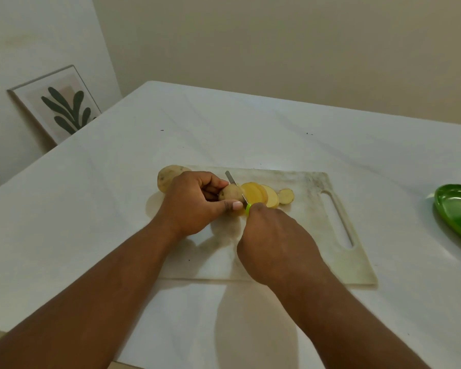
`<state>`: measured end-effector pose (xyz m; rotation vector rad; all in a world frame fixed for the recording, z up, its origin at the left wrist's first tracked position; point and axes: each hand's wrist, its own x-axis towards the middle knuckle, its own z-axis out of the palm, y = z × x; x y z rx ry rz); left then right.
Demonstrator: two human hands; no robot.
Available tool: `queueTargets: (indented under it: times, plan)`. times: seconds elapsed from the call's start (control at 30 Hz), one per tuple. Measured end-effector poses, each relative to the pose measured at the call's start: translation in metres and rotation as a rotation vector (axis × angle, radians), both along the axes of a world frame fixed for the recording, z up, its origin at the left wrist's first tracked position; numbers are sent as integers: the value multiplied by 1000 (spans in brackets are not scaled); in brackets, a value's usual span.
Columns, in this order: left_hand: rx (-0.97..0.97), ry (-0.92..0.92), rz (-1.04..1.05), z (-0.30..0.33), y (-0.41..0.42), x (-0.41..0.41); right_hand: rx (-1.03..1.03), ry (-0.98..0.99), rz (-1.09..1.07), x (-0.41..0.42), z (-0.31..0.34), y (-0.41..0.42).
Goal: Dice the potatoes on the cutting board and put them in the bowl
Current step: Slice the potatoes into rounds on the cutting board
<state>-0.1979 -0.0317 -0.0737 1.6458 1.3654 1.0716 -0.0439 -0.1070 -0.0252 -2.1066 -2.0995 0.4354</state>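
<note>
On the white cutting board [312, 209] my left hand [192, 206] grips the uncut end of a potato [230, 193] between fingers and thumb. My right hand [274, 243] holds a knife with a green handle [248, 208]; its blade [232, 179] stands in the potato right beside the cut face. Several yellow round slices [261, 194] lean together to the right of the blade, with a skin-covered end piece [286, 196] lying flat beyond them. A whole potato [168, 178] lies at the board's far left corner, partly hidden behind my left hand. The green bowl [455, 209] sits at the right edge.
The board lies on a white table [91, 209], its handle slot [338, 219] to the right. A framed leaf picture [56, 102] leans against the wall on the left, beyond the table's edge. Something grey lies inside the bowl at the frame edge.
</note>
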Motion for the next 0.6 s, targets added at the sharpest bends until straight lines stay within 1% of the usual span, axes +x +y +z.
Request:
queueTargets:
  times: [0.17,0.37,0.47,0.6]
  plan:
    - [-6,11,14,-2,4,-1,-68,22,7,-1,-10,-10]
    - [22,7,9,-5,3,-1,-74,-32,28,1,-9,-11]
    - [29,12,-6,-5,2,0,-112,-68,59,1,-3,-13]
    - [18,7,-29,-5,2,0,-103,-93,77,9,5,-33]
